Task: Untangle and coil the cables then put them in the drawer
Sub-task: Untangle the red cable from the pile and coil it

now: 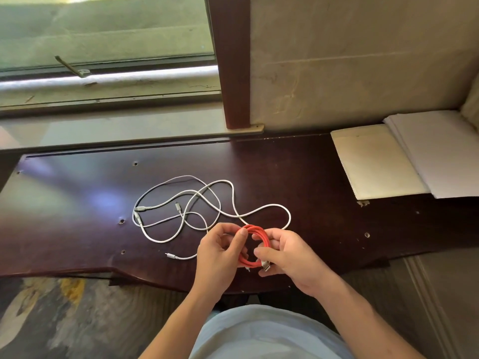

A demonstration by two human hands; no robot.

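Observation:
A red cable is wound into a small coil and held just above the near edge of the dark wooden desk. My left hand pinches the coil's left side. My right hand grips its right side, with a silver plug showing at the thumb. White cables lie tangled in loose loops on the desk behind my hands, with several plugs visible. One white plug end rests left of my left hand. No drawer is in view.
A cream pad and a stack of white paper lie at the desk's far right. A window sill and a dark wooden post stand behind the desk. Patterned floor shows below the front edge.

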